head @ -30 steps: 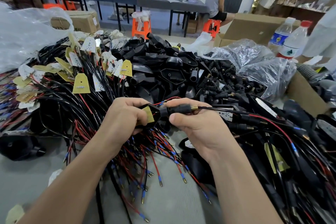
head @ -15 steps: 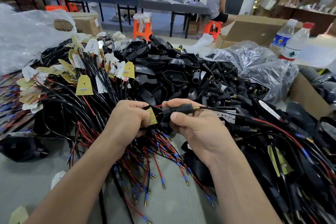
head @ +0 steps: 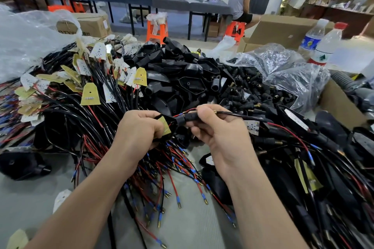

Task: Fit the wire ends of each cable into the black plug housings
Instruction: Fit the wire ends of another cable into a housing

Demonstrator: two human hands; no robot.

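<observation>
My left hand (head: 139,129) grips a black plug housing (head: 169,127) with a small yellow circuit board in it. My right hand (head: 218,133) pinches a black sleeve (head: 189,117) on a black cable (head: 242,116) that runs off to the right. A thin red wire (head: 188,110) loops from the housing to the sleeve, above it. A brass tip shows at the sleeve's right end. Both hands meet above the table's middle.
A heap of empty black housings (head: 178,70) lies behind my hands. Cables with yellow boards (head: 89,95) pile up at left, finished cables (head: 303,157) at right. Loose red and blue wire ends (head: 162,188) fan below. Clear bags (head: 283,70), two bottles (head: 323,44), a cardboard box (head: 340,105).
Both hands have stayed together on the same housing and sleeve. The view has tilted down slightly, and the red wire now arches a little higher above the sleeve.
</observation>
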